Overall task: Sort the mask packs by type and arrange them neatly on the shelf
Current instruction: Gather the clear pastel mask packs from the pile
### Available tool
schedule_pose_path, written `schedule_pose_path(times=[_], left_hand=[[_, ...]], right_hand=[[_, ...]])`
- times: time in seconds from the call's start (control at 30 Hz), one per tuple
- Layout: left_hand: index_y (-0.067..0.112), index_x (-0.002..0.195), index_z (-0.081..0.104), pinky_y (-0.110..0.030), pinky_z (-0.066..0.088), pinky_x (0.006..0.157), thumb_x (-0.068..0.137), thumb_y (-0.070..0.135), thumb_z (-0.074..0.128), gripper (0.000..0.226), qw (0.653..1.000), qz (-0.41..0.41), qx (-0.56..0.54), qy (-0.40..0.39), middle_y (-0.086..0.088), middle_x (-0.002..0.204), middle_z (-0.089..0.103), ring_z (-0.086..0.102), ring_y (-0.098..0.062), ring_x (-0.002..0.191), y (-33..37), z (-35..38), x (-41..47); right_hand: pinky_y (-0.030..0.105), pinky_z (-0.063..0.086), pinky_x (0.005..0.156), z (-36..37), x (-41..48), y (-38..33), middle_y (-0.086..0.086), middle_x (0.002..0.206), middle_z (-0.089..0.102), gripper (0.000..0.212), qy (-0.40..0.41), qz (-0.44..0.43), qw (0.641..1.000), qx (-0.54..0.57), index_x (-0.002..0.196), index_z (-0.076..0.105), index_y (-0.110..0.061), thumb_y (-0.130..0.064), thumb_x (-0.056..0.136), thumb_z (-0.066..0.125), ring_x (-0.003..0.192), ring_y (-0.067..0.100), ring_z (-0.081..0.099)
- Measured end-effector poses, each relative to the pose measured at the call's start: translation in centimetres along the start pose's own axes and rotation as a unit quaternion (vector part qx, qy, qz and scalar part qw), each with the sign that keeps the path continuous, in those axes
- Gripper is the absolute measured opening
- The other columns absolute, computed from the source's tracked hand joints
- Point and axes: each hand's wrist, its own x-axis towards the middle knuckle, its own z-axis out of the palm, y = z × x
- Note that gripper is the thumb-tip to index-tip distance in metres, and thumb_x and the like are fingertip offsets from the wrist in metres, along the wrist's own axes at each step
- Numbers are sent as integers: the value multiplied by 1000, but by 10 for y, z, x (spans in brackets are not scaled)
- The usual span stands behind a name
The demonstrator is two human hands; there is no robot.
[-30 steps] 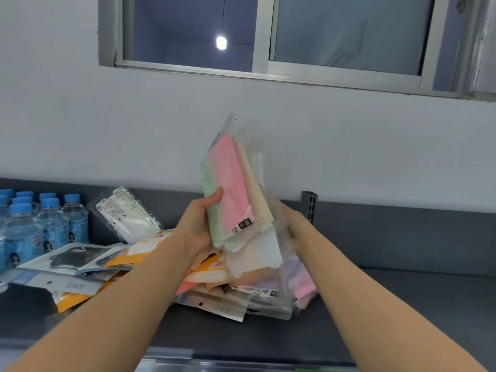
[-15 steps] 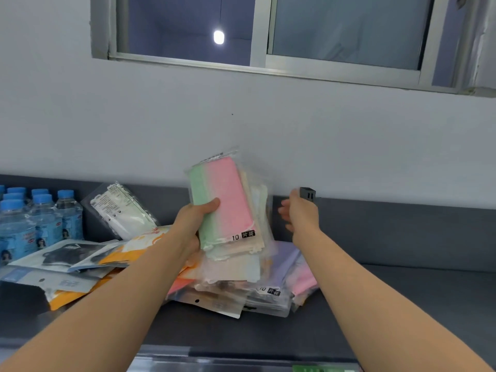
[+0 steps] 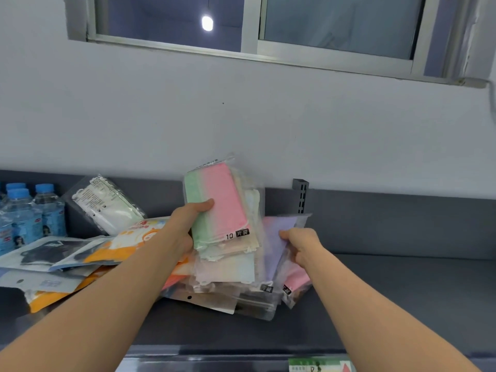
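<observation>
Bottles (image 3: 40, 213) stand at the far left of the shelf (image 3: 402, 291). Beside them a white pack (image 3: 107, 208) leans on the back wall and orange packs (image 3: 128, 237) lie flat. The left grip (image 3: 185, 226) clasps a pastel stack (image 3: 225, 200) upright above the pile (image 3: 214, 296), thumb across its green-and-pink front. Just right of it, the right grip (image 3: 300, 245) pinches a purple pack (image 3: 279, 232) tilted up from the pile.

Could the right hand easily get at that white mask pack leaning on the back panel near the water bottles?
Probably not easily. The right hand is pinching a purple pack, and the left hand with its stack of pastel packs lies between it and the white pack.
</observation>
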Motion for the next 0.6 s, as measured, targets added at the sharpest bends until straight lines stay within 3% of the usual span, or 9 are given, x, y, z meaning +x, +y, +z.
schedule_pose_path(times=[0.07,0.13,0.23,0.33,0.4,0.5,0.6], left_hand=[[9,99,63,-39,54,62,83,14,73,20,1000,-3,-4,-2,-10,91,69,67,-28,78,0,0,-1],[9,103,63,-39,54,61,84,14,72,22,1000,-5,-14,-3,-9,91,69,67,-27,77,0,0,-1],[9,112,63,-39,55,63,82,14,73,32,1000,-10,-22,-4,-10,94,70,68,-28,80,0,-1,-2],[8,117,62,-40,55,64,82,14,73,37,1000,-12,-24,-6,-10,96,70,67,-29,81,0,-1,-3],[8,119,62,-40,55,64,82,14,73,39,999,-14,-30,-8,-10,97,70,67,-29,82,1,-1,-4],[9,120,62,-40,55,62,82,13,73,40,999,-14,-46,-7,-9,98,70,68,-28,82,1,0,-6],[10,120,61,-43,56,65,82,12,73,41,997,-16,-72,-14,-9,101,70,68,-29,86,2,1,-9]], right_hand=[[28,36,56,1,2,-3,14,83,53,5,52,-57,997,24,87,57,-5,0,85,57,71,22,49],[27,37,56,-1,2,-6,12,88,52,4,93,-107,990,8,87,50,-10,-8,86,54,71,22,48],[32,41,68,-10,-3,-13,6,96,52,12,139,-157,977,29,101,46,-12,-17,94,54,81,24,51],[32,42,75,-16,-10,-20,1,103,50,21,166,-193,964,79,117,48,-13,-14,96,52,89,22,52],[30,42,72,-18,-15,-27,2,107,53,28,172,-200,956,129,121,48,-12,-7,93,52,86,20,54],[24,39,58,-22,-19,-37,2,98,52,30,159,-200,950,180,112,47,-14,0,87,52,69,11,48],[23,30,55,-23,-24,-45,-2,69,36,28,127,-214,945,213,77,39,-17,7,82,51,57,12,31]])
